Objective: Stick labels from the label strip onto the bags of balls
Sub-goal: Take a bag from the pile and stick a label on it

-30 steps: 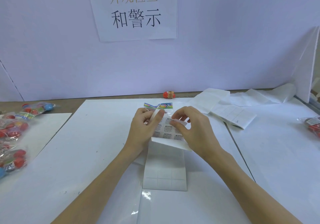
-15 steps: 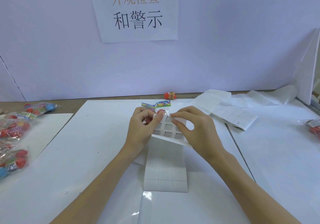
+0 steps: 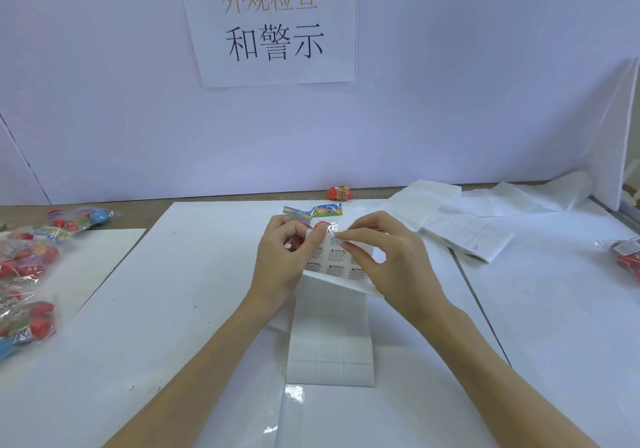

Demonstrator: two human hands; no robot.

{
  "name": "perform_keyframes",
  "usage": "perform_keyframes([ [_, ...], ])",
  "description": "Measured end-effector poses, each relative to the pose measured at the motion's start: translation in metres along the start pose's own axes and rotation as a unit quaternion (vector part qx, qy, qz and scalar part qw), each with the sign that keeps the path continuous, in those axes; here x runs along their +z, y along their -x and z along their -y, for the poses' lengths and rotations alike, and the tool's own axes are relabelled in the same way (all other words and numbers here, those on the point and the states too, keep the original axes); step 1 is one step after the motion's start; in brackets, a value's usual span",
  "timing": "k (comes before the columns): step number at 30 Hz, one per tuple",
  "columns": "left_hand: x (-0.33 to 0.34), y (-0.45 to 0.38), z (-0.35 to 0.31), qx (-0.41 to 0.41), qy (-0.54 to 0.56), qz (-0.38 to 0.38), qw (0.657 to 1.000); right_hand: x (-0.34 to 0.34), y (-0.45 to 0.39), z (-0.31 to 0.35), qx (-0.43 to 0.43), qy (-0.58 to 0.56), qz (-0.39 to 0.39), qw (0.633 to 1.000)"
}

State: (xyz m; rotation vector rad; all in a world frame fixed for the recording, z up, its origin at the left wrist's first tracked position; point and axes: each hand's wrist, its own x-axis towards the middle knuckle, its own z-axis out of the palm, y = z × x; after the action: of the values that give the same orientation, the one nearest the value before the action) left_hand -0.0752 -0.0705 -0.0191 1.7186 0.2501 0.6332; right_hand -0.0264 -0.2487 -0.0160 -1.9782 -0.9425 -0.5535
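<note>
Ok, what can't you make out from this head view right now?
- Clear bag of red balls: mostly hidden behind both hands and the label strip.
- White warning label strip: small print too small to read.
- Left hand, right hand: whether a label is peeled is hidden.
- Bags at left edge: blurred, cut off.

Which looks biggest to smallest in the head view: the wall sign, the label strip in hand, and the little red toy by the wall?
1. Wall sign
2. Label strip
3. Red toy

Apparent size only; the strip is nearer the camera.

White label strip [image 3: 332, 264] (black print); red balls [image 3: 294, 241].
</note>
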Motion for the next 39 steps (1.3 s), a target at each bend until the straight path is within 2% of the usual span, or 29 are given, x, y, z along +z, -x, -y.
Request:
perform_keyframes([
  [3,-0.001,-0.001,0.002,-0.006,-0.006,-0.001,1.000,0.001,0.000,0.003,-0.022,-0.003,-0.016,1.000],
  [6,-0.004,-0.003,0.002,0.006,-0.015,-0.024,1.000,-0.002,-0.004,0.010,-0.029,-0.057,-0.082,0.995],
  [10,-0.016,-0.011,-0.006,0.068,-0.022,-0.132,0.989,-0.010,-0.009,0.013,0.051,-0.163,-0.131,0.976],
  [12,-0.026,-0.016,-0.006,0.081,-0.011,-0.146,0.986,-0.012,-0.010,0.012,0.113,-0.204,-0.125,0.964],
  [16,-0.029,-0.015,-0.010,0.061,0.103,-0.062,0.991,-0.014,-0.013,0.012,0.180,-0.296,-0.118,0.931],
  [21,-0.021,-0.008,-0.011,0.095,0.113,0.086,0.985,-0.014,-0.011,0.015,0.203,-0.396,-0.083,0.892],
  [26,-0.006,0.004,-0.012,0.091,0.125,0.122,0.980,-0.012,-0.013,0.017,0.210,-0.411,-0.098,0.882],
  [33,-0.001,0.010,-0.011,0.088,0.118,0.170,0.974,-0.013,-0.012,0.015,0.202,-0.393,-0.083,0.893],
  [39,-0.004,0.010,-0.015,0.087,0.105,0.159,0.978,-0.010,-0.007,0.013,0.140,-0.256,0.008,0.956],
])
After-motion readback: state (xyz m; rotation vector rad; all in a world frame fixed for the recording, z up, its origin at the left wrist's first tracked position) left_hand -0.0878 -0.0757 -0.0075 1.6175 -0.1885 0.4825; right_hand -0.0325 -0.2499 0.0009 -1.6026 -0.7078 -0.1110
